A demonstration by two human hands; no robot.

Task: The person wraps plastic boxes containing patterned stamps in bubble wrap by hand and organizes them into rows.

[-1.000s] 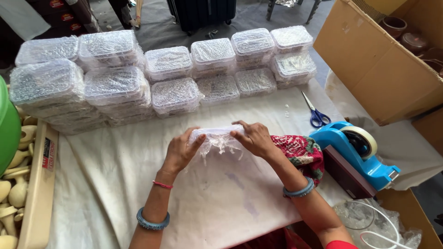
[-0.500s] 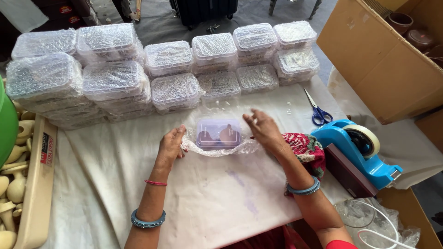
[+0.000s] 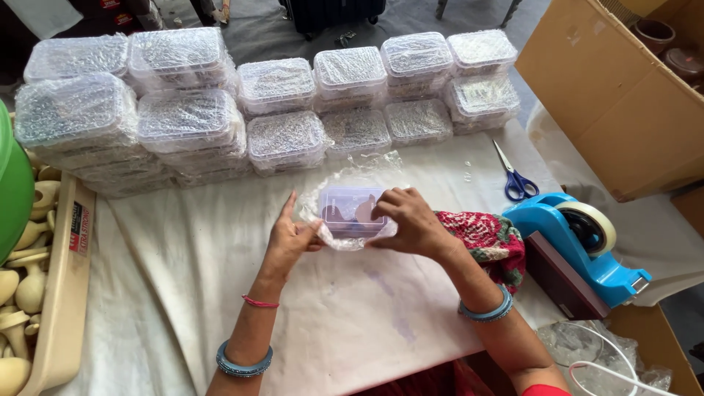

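Far left: green plastic tub (image 3: 13, 191) at the edge; beside it a long cream tray (image 3: 62, 293) of pale clay pieces (image 3: 22, 279).
Back row: stacked clear plastic boxes wrapped in bubble wrap (image 3: 191, 117), running across the back of the counter (image 3: 147, 293), which is draped in white cloth.
Left hand: left hand (image 3: 290, 238), fingers straight and together, thumb out, pressed against the left end of the bubble wrap sheet (image 3: 352, 172); nothing closed in it.
Centre: small clear plastic box with brown pieces inside (image 3: 352, 213), lying on the sheet between the two hands, mid-counter, in front of the stacks.
Right hand: right hand (image 3: 411, 224), fingers curled over the box's right end and top, holding wrap against it.
Under right forearm: red patterned cloth (image 3: 491, 242).
Right: blue-handled scissors (image 3: 517, 180) flat on the cloth; blue tape dispenser with a tape roll (image 3: 579, 238) near the counter edge; large brown cardboard carton (image 3: 623, 95) beyond.
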